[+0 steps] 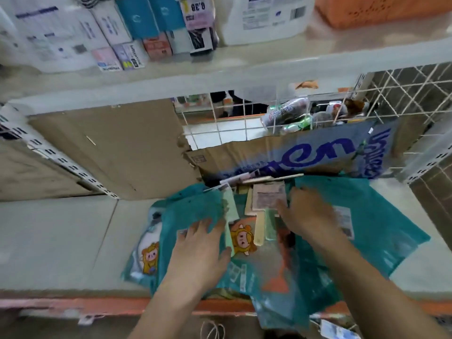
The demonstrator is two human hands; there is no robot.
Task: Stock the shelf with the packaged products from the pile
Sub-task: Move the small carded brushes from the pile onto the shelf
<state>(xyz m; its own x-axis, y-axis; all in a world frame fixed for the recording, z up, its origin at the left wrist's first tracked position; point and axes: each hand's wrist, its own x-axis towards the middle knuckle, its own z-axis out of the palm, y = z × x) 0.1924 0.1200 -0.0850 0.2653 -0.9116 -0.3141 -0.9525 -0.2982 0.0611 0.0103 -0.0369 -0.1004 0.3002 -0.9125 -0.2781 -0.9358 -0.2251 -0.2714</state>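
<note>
Left of the heap of teal packages [367, 216] the shelf board [61, 241] lies bare, and a hand could pass there as far as the brown cardboard sheet [110, 148] at the back. The heap fills the middle and right and overhangs the orange front edge [97, 305]. Behind it a printed carton [305, 152] and a wire grid [220, 118] block the way, and the upper shelf [171, 79] closes overhead.
</note>
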